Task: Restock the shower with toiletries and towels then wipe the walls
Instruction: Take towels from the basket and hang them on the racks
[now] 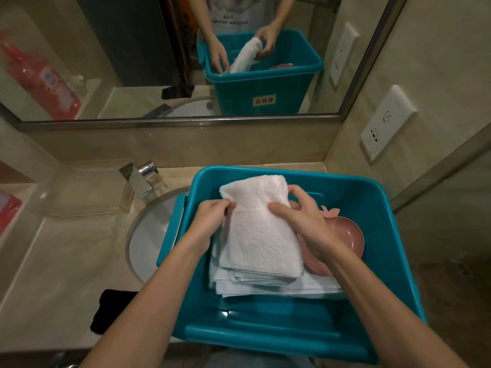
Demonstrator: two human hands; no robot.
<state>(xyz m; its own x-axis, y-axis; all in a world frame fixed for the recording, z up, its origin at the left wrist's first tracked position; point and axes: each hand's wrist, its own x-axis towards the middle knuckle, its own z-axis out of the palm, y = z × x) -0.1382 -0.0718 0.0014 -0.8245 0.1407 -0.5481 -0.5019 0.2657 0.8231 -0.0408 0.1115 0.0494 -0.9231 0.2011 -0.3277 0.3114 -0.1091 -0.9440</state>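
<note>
A folded white towel (259,229) is raised inside a teal plastic bin (372,197) that stands on the vanity counter. My left hand (210,219) pinches the towel's left edge. On the right edge, my right hand (300,221) grips it with thumb on top. Under it lies a stack of more folded white towels (265,286). A pink fruit-shaped dish (345,235) rests in the bin's right part, half hidden by my right hand.
The bin overlaps a round white sink (151,235) with a chrome tap (140,179). A clear acrylic tray (87,189) sits left of the tap, a black cloth (111,309) at the counter's front. Mirror behind; wall socket (385,123) and glass partition on the right.
</note>
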